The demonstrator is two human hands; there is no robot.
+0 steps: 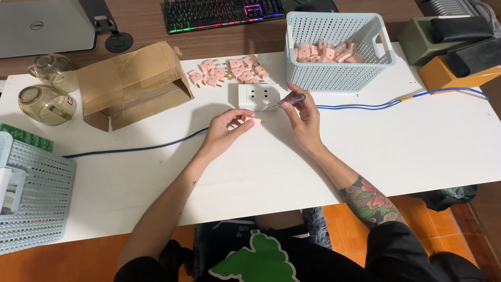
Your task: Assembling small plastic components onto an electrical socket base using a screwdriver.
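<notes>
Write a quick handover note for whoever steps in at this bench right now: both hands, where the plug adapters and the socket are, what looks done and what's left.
Left hand: fingers pinch one pink plug adapter, pins pointing right, just in front of the white socket block.
Right hand: holds a tester screwdriver, tip over the socket block.
Socket block lies flat on the white table; nothing is plugged into it; a blue cable runs off to the right.
A loose pile of pink adapters lies behind the socket; more fill the blue basket.
Which batch is finished cannot be told; the held adapter is not yet inserted.
</notes>
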